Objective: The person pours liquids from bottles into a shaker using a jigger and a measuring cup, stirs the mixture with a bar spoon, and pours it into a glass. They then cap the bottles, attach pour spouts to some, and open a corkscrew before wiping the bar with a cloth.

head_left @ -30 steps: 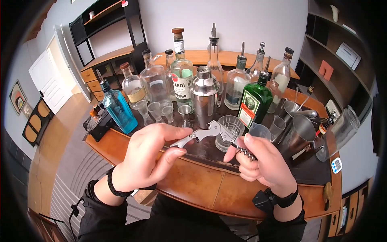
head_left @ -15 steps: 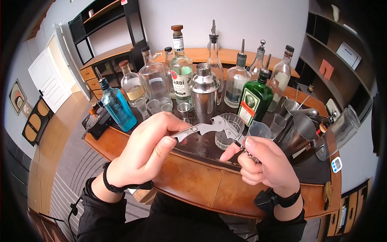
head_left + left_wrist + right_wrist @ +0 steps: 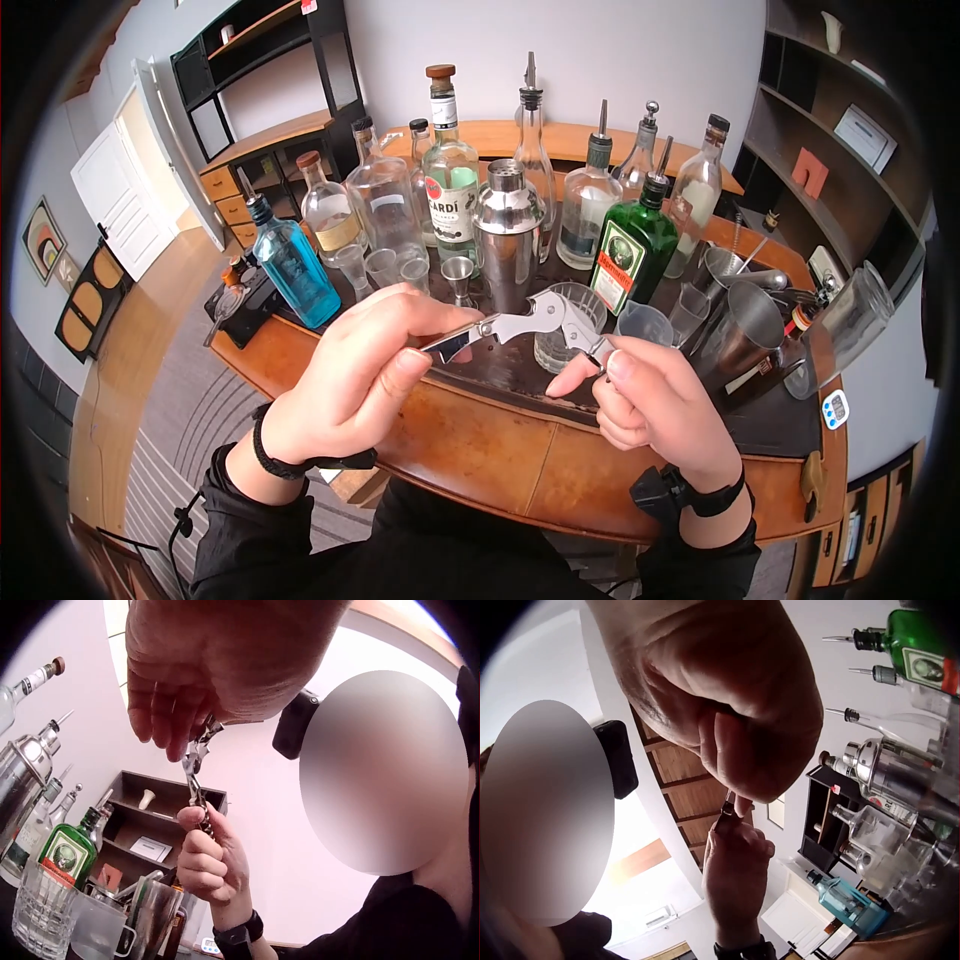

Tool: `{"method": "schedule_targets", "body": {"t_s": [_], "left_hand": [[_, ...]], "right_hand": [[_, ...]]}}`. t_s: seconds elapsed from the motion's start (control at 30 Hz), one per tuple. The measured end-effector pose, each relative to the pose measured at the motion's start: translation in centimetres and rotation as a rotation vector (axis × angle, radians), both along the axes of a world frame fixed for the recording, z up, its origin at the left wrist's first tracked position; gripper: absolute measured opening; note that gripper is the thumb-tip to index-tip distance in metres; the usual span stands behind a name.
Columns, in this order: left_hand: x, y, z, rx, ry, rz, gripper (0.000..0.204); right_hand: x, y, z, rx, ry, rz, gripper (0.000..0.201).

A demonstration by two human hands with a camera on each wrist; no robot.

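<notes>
A silvery waiter's corkscrew (image 3: pixel 522 322) is held up between both hands, stretched out in jointed sections above the front of the table. My left hand (image 3: pixel 355 365) pinches its left end between thumb and fingers. The right hand (image 3: pixel 660 405) grips the other end, thumb on top and fingers curled under; the spiral worm is mostly hidden there in the head view. From the left wrist, the corkscrew (image 3: pixel 196 769) runs down to the curled right fingers. Behind it stands a cut-glass tumbler (image 3: pixel 553 357).
A steel shaker (image 3: pixel 507 235), a small jigger (image 3: pixel 458 280), a green bottle (image 3: pixel 632 250) and a blue bottle (image 3: pixel 297 270) stand behind the hands, with several clear bottles. At the right are a plastic measuring cup (image 3: pixel 643 325), a metal tin (image 3: pixel 742 325) and a tilted glass pitcher (image 3: pixel 850 320).
The hands have shifted slightly, and the corkscrew's sections have changed angle, its middle now arching higher. The worm, plain to see before, is now mostly hidden by the right hand.
</notes>
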State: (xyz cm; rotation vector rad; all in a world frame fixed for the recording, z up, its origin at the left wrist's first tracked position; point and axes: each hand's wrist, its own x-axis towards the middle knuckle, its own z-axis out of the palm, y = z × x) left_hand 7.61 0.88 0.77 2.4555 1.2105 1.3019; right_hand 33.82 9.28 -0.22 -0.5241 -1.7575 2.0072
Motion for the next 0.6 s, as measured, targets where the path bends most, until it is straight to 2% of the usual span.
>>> {"method": "schedule_targets", "body": {"t_s": [0.03, 0.07, 0.13, 0.17, 0.23, 0.3, 0.37, 0.43, 0.6], "left_hand": [[0.0, 0.1, -0.1, 0.002, -0.012, -0.011, 0.029], [0.1, 0.1, -0.1, 0.004, -0.023, -0.021, 0.03], [0.2, -0.1, -0.4, -0.01, -0.053, -0.028, 0.029], [0.2, -0.1, -0.4, -0.023, -0.081, -0.034, 0.028], [0.1, -0.4, -0.2, -0.039, -0.046, -0.011, 0.025], [0.4, -0.2, 0.1, 0.018, -0.012, -0.032, 0.023], [0.4, -0.4, 0.1, -0.03, -0.065, -0.037, 0.023], [0.5, -0.5, 0.3, -0.078, -0.086, -0.027, 0.023], [1.5, 0.5, 0.5, -0.011, -0.144, -0.135, 0.024]], "right_hand": [[0.0, 0.0, -0.1, 0.11, -0.01, -0.044, 0.033], [0.0, 0.0, -0.2, 0.111, -0.009, -0.046, 0.033], [-0.1, 0.1, -0.7, 0.487, -0.021, -0.162, 0.023], [-0.1, 0.0, -0.9, 0.491, -0.019, -0.166, 0.023], [-0.1, -0.2, -1.0, 0.89, -0.008, -0.223, 0.018], [-0.3, -0.6, -0.8, 1.001, 0.04, -0.251, 0.02], [-0.5, -0.3, -1.2, 1.079, 0.101, -0.28, 0.022], [-0.3, -0.2, -1.2, 1.123, 0.125, -0.297, 0.022], [-0.3, 0.2, -1.3, 1.208, 0.257, -0.359, 0.023]]}}
